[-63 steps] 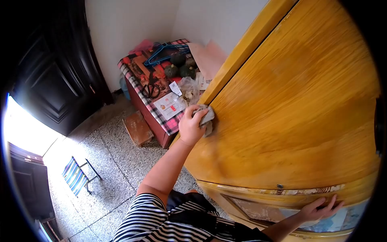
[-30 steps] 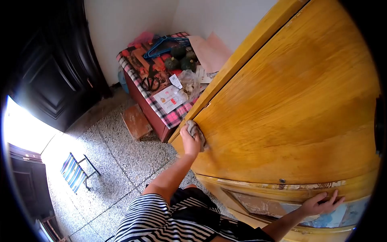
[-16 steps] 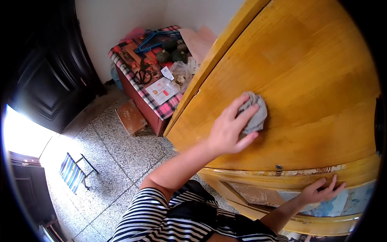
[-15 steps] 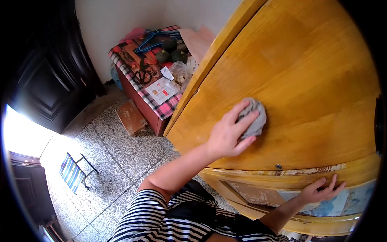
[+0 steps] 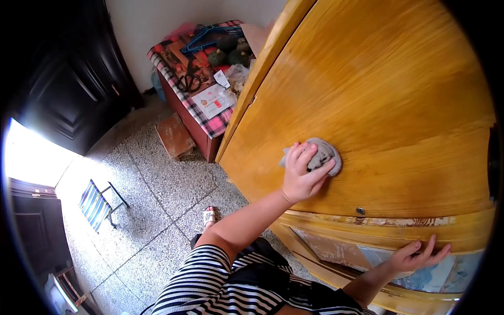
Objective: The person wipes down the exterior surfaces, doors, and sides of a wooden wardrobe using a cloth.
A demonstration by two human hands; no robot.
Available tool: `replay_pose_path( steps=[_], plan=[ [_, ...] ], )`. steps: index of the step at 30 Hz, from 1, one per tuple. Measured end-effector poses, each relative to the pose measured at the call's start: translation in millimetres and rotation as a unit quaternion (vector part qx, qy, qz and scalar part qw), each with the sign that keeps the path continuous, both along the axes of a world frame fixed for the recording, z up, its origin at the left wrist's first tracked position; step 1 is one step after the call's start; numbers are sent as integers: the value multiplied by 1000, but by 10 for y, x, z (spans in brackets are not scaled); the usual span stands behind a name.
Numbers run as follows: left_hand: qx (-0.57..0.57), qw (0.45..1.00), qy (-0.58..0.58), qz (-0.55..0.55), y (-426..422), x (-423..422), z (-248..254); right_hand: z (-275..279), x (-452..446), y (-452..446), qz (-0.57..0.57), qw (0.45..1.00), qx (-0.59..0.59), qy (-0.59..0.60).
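My left hand [image 5: 303, 176] is closed around a crumpled grey cloth [image 5: 324, 158], pressed against the yellow wooden cabinet door [image 5: 399, 100]. Folds of the cloth stick out beyond my fingers on both sides. A small round lock [image 5: 360, 211] sits near the door's edge, below the cloth. At lower right, my right hand [image 5: 415, 256] has its fingers spread and holds nothing. It rests by the worn yellow rail and the blue patterned panel [image 5: 428, 278] of the cabinet.
A dark red chest [image 5: 181, 115] beside the cabinet carries a plaid cloth, scissors, blue hangers, dark green squashes [image 5: 218, 56] and papers. A brown board [image 5: 175, 137] lies by its base. A striped folding stool [image 5: 94, 206] stands on the speckled floor near a dark door [image 5: 68, 94].
My left hand and the cloth have shifted slightly left and down across the door. My right hand stays in about the same place. The view has moved, and a sandalled foot now shows.
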State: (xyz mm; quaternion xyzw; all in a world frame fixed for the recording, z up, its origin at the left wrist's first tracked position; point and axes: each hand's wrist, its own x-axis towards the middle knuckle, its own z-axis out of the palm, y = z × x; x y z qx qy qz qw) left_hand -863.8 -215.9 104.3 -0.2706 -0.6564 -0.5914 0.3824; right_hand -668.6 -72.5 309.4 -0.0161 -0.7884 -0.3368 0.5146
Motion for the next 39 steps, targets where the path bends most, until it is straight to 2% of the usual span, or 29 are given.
replay_pose_path(
  steps=[3, 5, 7, 8, 9, 10, 11, 13, 16, 17, 18, 20, 21, 24, 26, 28, 30, 32, 33, 37, 39],
  plan=[
    [13, 998, 33, 54, 40, -30, -338, -76, -77, -3, 49, 997, -56, 38],
    [-13, 997, -40, 63, -7, -9, -699, -92, -61, 21, 60, 996, -57, 33],
    [-4, 977, -202, 74, -51, 40, -1041, -112, -61, 43, 73, 995, -64, 31],
    [-6, 976, -204, 75, -24, 57, -1223, -115, -53, 43, 80, 994, -63, 27],
    [111, 926, -352, 75, 13, 80, -1412, -116, -36, 41, 87, 994, -62, 24],
    [225, 841, -487, 73, 53, 104, -1580, -111, -31, 37, 88, 994, -63, 22],
    [226, 840, -487, 75, 101, 143, -1746, -102, -43, 36, 98, 994, -54, 21],
    [251, 787, -563, -1, 178, 176, -1956, -93, -82, 56, 116, 992, -43, 23],
    [213, 786, -578, 52, 120, 134, -1170, -96, -38, 67, 108, 993, -34, 19],
    [251, 814, -521, 53, 129, 110, -1018, -98, -40, 79, 114, 993, -33, 21],
    [253, 814, -520, 56, 110, 87, -860, -100, -53, 87, 120, 992, -32, 24],
    [170, 916, -358, 60, 39, 45, -545, -101, -59, 84, 121, 992, -33, 26],
    [158, 931, -323, 65, -2, 25, -398, -102, -54, 82, 118, 992, -32, 27],
    [108, 957, -258, 83, 4, -70, -661, -121, -66, 50, 112, 992, -50, 35],
    [99, 950, -275, 109, 43, -186, -1023, -121, -69, 79, 115, 992, -44, 35],
    [145, 891, -399, 164, 31, -264, -1334, -115, -43, 94, 116, 992, -40, 32],
    [151, 868, -436, 182, 26, -341, -1649, -113, -52, 94, 114, 993, -31, 31],
    [194, 784, -564, 173, -14, -415, -1670, -108, -50, 79, 110, 993, -27, 32],
    [198, 770, -583, 167, -12, -449, -1670, -106, -50, 77, 103, 994, -25, 32],
    [226, 805, -526, 157, -72, -587, -1425, -101, -75, 96, 119, 992, -16, 39],
    [200, 879, -407, 151, -108, -524, -831, -88, -58, 79, 117, 993, -2, 32]
  ],
)
